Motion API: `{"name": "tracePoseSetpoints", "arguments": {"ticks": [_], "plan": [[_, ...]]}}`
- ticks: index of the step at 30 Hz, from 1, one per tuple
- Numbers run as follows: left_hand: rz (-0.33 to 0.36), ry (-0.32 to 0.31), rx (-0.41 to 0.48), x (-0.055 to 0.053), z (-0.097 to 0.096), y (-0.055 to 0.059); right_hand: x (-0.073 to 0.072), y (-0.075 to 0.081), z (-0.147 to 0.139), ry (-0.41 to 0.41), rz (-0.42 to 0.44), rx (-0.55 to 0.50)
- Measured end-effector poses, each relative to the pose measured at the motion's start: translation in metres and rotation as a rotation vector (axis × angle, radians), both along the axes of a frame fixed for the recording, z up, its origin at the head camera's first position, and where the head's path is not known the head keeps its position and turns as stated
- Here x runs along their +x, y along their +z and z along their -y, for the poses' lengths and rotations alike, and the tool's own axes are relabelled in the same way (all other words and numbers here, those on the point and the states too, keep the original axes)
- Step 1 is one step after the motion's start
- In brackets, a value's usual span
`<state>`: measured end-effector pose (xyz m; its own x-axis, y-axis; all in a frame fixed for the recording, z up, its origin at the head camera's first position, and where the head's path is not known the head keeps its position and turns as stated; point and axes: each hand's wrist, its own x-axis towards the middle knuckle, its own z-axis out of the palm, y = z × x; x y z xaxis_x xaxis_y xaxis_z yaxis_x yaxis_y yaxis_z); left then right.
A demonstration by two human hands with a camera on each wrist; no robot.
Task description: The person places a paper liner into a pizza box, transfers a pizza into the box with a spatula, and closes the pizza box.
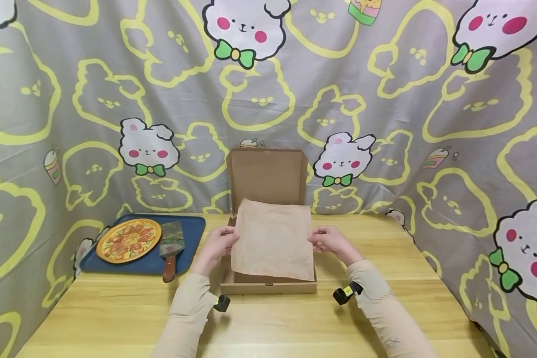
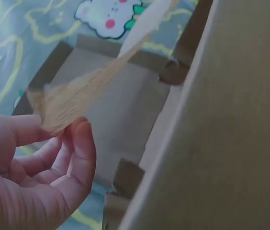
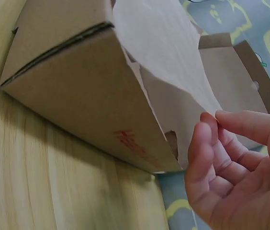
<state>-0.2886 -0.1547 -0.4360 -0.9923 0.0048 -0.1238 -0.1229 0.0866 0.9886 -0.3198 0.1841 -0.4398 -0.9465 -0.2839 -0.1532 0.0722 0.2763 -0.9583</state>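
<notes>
A square sheet of brown parchment paper (image 1: 275, 241) spans the top of an open cardboard pizza box (image 1: 268, 288), tilted and covering most of its inside. My left hand (image 1: 218, 244) pinches the sheet's left edge between thumb and fingers; the left wrist view shows that edge of the paper (image 2: 77, 100) bunched at the fingertips. On the opposite side my right hand (image 1: 333, 242) pinches the right edge, with the paper (image 3: 166, 43) sloping away over the box wall (image 3: 87, 96) in the right wrist view. The box's lid (image 1: 268, 171) stands raised at the back.
To the left lies a blue tray (image 1: 192, 238) bearing a pizza (image 1: 129, 240) and a pizza server (image 1: 172, 243) whose wooden handle overhangs the tray's front edge. A patterned curtain (image 1: 268, 99) rises behind the wooden table (image 1: 116, 313).
</notes>
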Motion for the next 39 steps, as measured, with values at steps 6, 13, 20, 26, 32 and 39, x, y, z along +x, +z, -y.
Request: {"name": "tracePoseSetpoints", "arguments": {"ticks": [6, 13, 20, 26, 32, 39], "plan": [[0.009, -0.054, -0.050, -0.002, 0.015, -0.004, -0.004, 0.000, 0.011, -0.031, -0.062, 0.154], [0.046, -0.132, -0.034, -0.002, 0.023, -0.006, -0.005, -0.003, 0.017, -0.042, -0.114, 0.229], [0.075, -0.146, -0.027, -0.001, 0.025, -0.006, -0.011, -0.013, 0.020, -0.039, -0.223, 0.351], [0.079, -0.161, -0.059, 0.002, 0.027, -0.006, -0.011, -0.014, 0.027, -0.075, -0.280, 0.443], [0.080, -0.166, -0.106, 0.006, 0.025, 0.000, -0.008, -0.011, 0.032, -0.065, -0.298, 0.482], [0.081, -0.161, -0.178, 0.012, 0.021, 0.007, -0.007, -0.011, 0.033, -0.050, -0.288, 0.517]]}}
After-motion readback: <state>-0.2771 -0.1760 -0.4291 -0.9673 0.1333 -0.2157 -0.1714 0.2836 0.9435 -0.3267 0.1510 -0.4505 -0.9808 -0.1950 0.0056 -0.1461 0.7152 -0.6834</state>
